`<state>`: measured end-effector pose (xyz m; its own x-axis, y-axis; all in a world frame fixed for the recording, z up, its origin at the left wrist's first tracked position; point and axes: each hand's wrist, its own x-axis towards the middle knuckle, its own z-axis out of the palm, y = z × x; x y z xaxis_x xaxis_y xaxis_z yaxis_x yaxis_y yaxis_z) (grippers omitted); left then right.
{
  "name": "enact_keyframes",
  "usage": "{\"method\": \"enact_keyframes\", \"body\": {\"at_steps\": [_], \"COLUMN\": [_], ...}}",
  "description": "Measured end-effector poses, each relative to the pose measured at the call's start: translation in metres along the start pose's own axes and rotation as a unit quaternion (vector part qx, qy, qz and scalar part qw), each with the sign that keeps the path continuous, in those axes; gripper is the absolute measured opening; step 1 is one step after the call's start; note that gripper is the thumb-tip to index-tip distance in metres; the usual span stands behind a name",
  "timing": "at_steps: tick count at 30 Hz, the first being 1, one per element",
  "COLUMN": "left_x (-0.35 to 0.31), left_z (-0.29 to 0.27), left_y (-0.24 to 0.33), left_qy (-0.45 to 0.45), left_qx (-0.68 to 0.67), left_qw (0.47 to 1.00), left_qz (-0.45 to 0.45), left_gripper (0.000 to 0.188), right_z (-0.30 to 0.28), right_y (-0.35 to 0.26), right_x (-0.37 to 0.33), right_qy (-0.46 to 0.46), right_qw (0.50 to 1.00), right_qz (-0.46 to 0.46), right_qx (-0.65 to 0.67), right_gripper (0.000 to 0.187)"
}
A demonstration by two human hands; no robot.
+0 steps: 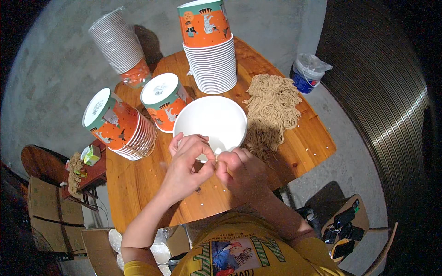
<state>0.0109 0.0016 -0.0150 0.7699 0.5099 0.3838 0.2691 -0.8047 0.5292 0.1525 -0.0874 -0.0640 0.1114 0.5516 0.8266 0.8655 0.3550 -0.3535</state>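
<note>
My left hand (186, 166) and my right hand (241, 172) meet fingertip to fingertip over the near rim of a white-lined paper bucket (209, 117). Both are closed in a pinch. Something thin and pale shows between the fingertips, too small to name. A small white bit lies by the bucket's near inner wall. Right of the bucket, nearest my right hand, a pile of beige cords (276, 99) spreads over the wooden table (142, 198), its near end in shadow. Upside down to the left stands an orange and green paper bucket (165, 99).
A tall stack of paper buckets (209, 60) stands at the back. Left are a nested stack (122, 122) with beige cord loops and a plastic-wrapped stack (117, 43). A blue and white pail (307, 73) sits on the floor, a chair with dark devices (343, 225) lower right.
</note>
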Motion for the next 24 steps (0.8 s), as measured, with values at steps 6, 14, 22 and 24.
{"method": "enact_keyframes", "body": {"at_steps": [6, 14, 22, 24], "left_x": [0.001, 0.000, 0.000, -0.001], "left_z": [0.000, 0.002, 0.003, 0.003], "left_y": [0.000, 0.002, 0.002, 0.001], "left_qy": [-0.002, -0.003, -0.003, -0.006], "left_qx": [-0.004, -0.008, -0.006, -0.008], "left_qw": [1.000, 1.000, 1.000, 1.000], "left_qz": [-0.001, -0.002, -0.002, -0.005], "left_gripper": [0.013, 0.013, 0.013, 0.013], "right_z": [0.002, -0.002, 0.005, 0.007], "right_y": [0.001, -0.002, -0.004, -0.005], "right_x": [-0.001, 0.003, -0.001, -0.002], "right_qy": [-0.004, -0.008, -0.017, 0.004], "right_qw": [1.000, 0.999, 0.997, 0.995], "right_qz": [-0.006, -0.019, 0.067, 0.073], "right_qx": [-0.016, -0.026, 0.044, 0.061], "right_gripper": [0.037, 0.029, 0.024, 0.023]}}
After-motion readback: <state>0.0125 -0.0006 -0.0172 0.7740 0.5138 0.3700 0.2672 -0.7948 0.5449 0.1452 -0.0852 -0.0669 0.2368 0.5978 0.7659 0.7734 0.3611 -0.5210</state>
